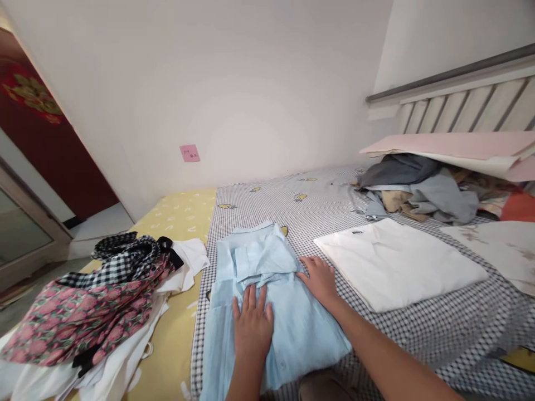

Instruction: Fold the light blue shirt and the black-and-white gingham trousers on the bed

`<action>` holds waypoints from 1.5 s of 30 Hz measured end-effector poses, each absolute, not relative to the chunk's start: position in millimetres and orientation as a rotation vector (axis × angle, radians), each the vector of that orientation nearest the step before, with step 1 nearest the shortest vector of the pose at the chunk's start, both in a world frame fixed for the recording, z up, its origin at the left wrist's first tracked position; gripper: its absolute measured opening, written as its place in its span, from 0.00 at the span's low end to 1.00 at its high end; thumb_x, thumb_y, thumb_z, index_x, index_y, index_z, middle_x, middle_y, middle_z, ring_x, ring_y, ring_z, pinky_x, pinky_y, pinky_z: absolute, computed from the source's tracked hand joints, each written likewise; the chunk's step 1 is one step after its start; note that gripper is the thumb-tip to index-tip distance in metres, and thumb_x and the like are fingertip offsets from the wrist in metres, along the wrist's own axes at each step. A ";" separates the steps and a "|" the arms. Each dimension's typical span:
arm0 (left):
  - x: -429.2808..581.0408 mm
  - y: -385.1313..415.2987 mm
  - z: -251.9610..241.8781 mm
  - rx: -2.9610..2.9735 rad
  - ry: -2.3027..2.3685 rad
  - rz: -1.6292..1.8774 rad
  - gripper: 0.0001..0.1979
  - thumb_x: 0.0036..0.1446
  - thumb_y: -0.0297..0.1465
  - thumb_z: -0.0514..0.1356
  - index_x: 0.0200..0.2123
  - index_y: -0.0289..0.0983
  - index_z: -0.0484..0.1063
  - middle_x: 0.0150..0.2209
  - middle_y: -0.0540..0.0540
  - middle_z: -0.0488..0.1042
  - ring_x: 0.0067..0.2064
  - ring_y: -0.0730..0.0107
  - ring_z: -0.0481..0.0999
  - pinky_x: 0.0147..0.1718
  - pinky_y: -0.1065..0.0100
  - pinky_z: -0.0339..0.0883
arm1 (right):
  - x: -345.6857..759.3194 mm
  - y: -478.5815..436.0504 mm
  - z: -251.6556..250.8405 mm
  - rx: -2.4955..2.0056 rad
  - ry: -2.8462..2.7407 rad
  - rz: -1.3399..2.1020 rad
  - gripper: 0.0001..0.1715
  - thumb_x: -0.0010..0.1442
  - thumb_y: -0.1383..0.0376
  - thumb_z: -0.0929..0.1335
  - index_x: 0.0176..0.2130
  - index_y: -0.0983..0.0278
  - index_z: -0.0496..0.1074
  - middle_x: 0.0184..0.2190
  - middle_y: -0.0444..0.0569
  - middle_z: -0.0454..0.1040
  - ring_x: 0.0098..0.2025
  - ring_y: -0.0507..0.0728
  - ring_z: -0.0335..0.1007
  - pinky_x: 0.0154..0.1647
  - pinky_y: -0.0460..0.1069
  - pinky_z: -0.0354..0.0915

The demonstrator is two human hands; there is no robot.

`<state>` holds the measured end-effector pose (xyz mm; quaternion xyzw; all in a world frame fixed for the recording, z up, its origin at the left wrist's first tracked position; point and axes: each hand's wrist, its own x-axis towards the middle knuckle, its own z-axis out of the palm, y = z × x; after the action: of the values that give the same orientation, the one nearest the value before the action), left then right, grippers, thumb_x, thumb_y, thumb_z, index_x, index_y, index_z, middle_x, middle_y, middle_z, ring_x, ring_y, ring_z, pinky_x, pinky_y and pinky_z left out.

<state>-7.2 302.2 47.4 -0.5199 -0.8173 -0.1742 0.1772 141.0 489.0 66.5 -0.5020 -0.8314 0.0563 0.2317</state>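
Observation:
A light blue shirt (301, 328) lies partly folded on the checked bed cover, with a sleeve and its cuff turned in across the upper part. A button shows near its lower edge. My left hand (253, 326) rests flat on the middle of the shirt, fingers apart, just below the folded sleeve. At the shirt's right edge is my right hand (321, 281), its fingers stretched out and its thumb side touching the cloth. Right of that hand lies a flat, folded white T-shirt (401, 264) with a dark neck label.
On the left, a heap of clothes includes a pink floral garment (100, 312) over white cloth. A yellow cover (175, 217) borders the checked cover (276, 195). Dark and grey clothes (443, 186) lie under pink sheets (451, 143) at the right, near a radiator (468, 108).

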 end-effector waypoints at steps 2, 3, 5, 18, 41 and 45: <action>-6.2 302.4 46.8 -1.462 -2.316 -0.534 0.23 0.69 0.33 0.51 0.64 0.47 0.70 0.67 0.43 0.69 0.68 0.54 0.68 0.66 0.36 0.58 | 143.0 491.5 61.1 -1.289 -2.237 0.189 0.25 0.63 0.62 0.69 0.59 0.55 0.71 0.59 0.55 0.71 0.57 0.65 0.69 0.52 0.60 0.65; -5.5 302.4 46.7 -1.461 -2.314 -0.544 0.23 0.69 0.33 0.51 0.64 0.47 0.70 0.67 0.42 0.69 0.68 0.54 0.68 0.66 0.36 0.58 | 144.8 492.2 59.5 -1.224 -2.211 0.201 0.26 0.62 0.64 0.68 0.60 0.55 0.71 0.60 0.55 0.70 0.59 0.65 0.68 0.53 0.60 0.66; -4.4 302.2 46.4 -1.466 -2.314 -0.550 0.23 0.69 0.33 0.51 0.64 0.48 0.70 0.67 0.42 0.70 0.68 0.55 0.68 0.67 0.37 0.58 | 149.1 491.8 60.1 -1.066 -2.168 0.198 0.25 0.63 0.65 0.66 0.59 0.56 0.72 0.61 0.55 0.69 0.61 0.65 0.67 0.56 0.61 0.66; 0.8 300.5 42.3 -1.486 -2.381 -0.613 0.23 0.69 0.42 0.53 0.65 0.49 0.68 0.67 0.43 0.69 0.69 0.55 0.66 0.68 0.38 0.57 | 137.6 470.9 33.0 -0.716 -2.725 0.136 0.27 0.72 0.50 0.58 0.67 0.40 0.65 0.70 0.43 0.65 0.72 0.66 0.55 0.69 0.71 0.51; -1.1 301.9 49.7 -1.506 -2.366 -0.510 0.23 0.70 0.36 0.51 0.66 0.47 0.68 0.68 0.41 0.68 0.69 0.54 0.66 0.67 0.36 0.56 | 137.5 461.4 51.9 -0.755 -2.616 0.272 0.34 0.71 0.56 0.61 0.73 0.55 0.56 0.71 0.55 0.62 0.72 0.63 0.56 0.70 0.69 0.51; 0.3 301.8 54.8 -1.518 -2.406 -0.485 0.24 0.70 0.36 0.50 0.66 0.46 0.67 0.68 0.40 0.68 0.70 0.53 0.65 0.68 0.35 0.55 | 137.7 458.8 55.6 -0.790 -2.700 0.200 0.26 0.73 0.54 0.60 0.67 0.50 0.67 0.71 0.48 0.63 0.72 0.64 0.55 0.70 0.70 0.49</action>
<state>0.3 301.8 54.8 -0.5218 -0.8269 -0.1665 0.1275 137.7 458.8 55.6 -0.2766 -0.9450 0.0700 0.1601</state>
